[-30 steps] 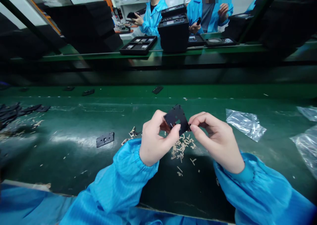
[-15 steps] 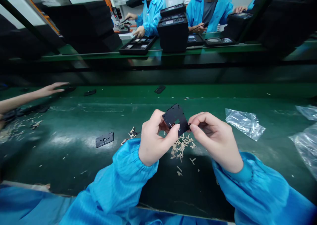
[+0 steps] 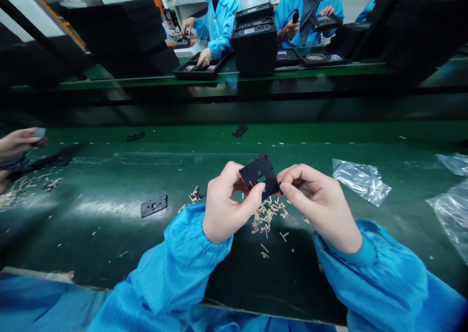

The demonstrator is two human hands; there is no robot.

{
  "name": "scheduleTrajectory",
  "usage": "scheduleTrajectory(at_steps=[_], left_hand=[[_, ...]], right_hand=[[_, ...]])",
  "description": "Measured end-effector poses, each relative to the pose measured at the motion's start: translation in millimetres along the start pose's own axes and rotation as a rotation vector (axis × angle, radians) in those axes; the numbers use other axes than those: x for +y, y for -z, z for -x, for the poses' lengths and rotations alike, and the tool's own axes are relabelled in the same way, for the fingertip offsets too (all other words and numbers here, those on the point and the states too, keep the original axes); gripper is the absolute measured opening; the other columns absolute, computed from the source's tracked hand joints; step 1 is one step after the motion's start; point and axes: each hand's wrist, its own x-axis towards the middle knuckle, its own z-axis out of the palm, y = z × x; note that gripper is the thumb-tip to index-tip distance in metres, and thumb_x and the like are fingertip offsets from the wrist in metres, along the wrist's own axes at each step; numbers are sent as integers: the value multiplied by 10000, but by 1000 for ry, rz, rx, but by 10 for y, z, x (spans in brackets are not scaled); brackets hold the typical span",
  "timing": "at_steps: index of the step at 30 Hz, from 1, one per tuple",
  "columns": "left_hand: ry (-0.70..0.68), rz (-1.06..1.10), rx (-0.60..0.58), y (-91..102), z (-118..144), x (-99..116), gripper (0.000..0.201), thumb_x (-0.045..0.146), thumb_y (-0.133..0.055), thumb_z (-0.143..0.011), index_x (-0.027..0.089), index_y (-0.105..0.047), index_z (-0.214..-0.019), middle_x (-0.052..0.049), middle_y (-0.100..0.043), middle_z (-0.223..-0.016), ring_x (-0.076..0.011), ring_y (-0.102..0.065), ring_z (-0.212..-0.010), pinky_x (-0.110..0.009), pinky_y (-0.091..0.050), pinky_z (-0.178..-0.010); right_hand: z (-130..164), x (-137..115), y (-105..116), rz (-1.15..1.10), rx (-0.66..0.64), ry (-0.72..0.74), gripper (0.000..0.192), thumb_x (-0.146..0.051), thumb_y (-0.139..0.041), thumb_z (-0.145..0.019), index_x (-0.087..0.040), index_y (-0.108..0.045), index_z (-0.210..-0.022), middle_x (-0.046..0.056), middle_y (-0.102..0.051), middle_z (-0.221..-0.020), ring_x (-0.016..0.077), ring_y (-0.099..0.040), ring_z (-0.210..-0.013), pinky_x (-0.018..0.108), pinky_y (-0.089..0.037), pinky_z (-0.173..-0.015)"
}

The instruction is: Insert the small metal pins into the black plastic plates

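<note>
Between the thumb and fingers of my left hand [image 3: 228, 207] is a thin black plastic plate [image 3: 259, 167] with a small rectangular opening, held tilted above the table. My right hand [image 3: 317, 203] pinches a small black piece [image 3: 280, 186] at the plate's right edge. Whether that piece is joined to the plate cannot be made out. Below the plate lies a heap of small beige strips [image 3: 268, 220]. A similar black plate [image 3: 154, 206] rests on the table to the left of my left hand, with more strips and dark bits [image 3: 196, 194] between them.
Clear plastic bags [image 3: 361, 180] lie on the green table [image 3: 91, 244] to my right. Two dark parts [image 3: 240, 130] are farther back. At the left edge is a co-worker's hand [image 3: 22, 141]. Beyond a raised shelf, people work near black trays [image 3: 201, 69] and stacked boxes [image 3: 254, 44].
My hands and the plate have barely moved. The co-worker's hand at left has drawn back leftward and now holds a greyish object. Across the shelf, a person has raised a dark tray-like item.
</note>
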Motion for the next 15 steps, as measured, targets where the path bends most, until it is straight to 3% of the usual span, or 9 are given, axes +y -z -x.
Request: scheduleTrajectory(at_steps=[15], left_hand=[[47, 168, -37, 3, -33, 11, 138, 125, -589, -753, 183, -465, -773, 53, -522, -638, -51, -521, -531, -141, -439, -479]], right_hand=[[19, 10, -15, -52, 17, -19, 113, -141, -536, -786, -182, -508, -685, -3, -559, -698, 102, -561, -612, 225, -458, -569]])
